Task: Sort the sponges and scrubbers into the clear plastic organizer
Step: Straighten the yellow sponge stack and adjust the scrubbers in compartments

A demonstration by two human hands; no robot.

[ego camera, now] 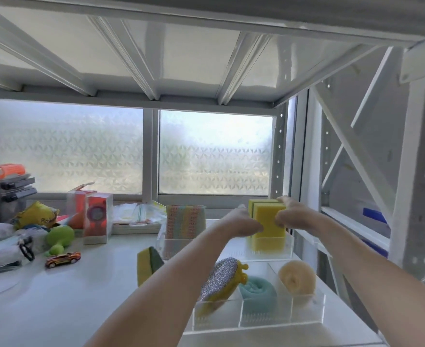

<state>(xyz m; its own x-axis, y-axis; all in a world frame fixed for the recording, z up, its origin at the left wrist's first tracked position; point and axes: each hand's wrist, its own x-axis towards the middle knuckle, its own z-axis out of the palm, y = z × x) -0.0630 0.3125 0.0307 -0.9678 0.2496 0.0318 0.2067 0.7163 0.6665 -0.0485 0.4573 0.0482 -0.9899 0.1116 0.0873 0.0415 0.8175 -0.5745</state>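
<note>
Two yellow sponges point(269, 221) are held upright and pressed together, the left hand point(244, 221) closed on their left edge and the right hand point(290, 215) on their right. Each grip is narrow and shut on the pair, and the lower ends are already inside the far right compartment of the clear plastic organizer point(256, 319). They are kept on edge, probably so that both fit side by side in the slim compartment.

Much of the sorting looks done. A glittery scrubber with a yellow handle point(221, 279) leans in the near left compartment, a rolled teal sponge point(257, 294) sits in the middle one, and a cream puff scrubber point(297, 278) in the right one. A striped pastel cloth point(185, 221) stands in the far left compartment. One yellow-and-green sponge point(149, 267) stands just outside the organizer's left wall — it appears to be unsorted, though blur makes this uncertain.

The surface point(81, 296) is a white shelf board inside a metal rack, with frosted patterned windows point(215, 156) behind. To the left lie a toy car point(62, 259), a green toy point(58, 239), boxed items point(97, 216) and crumpled bags.
</note>
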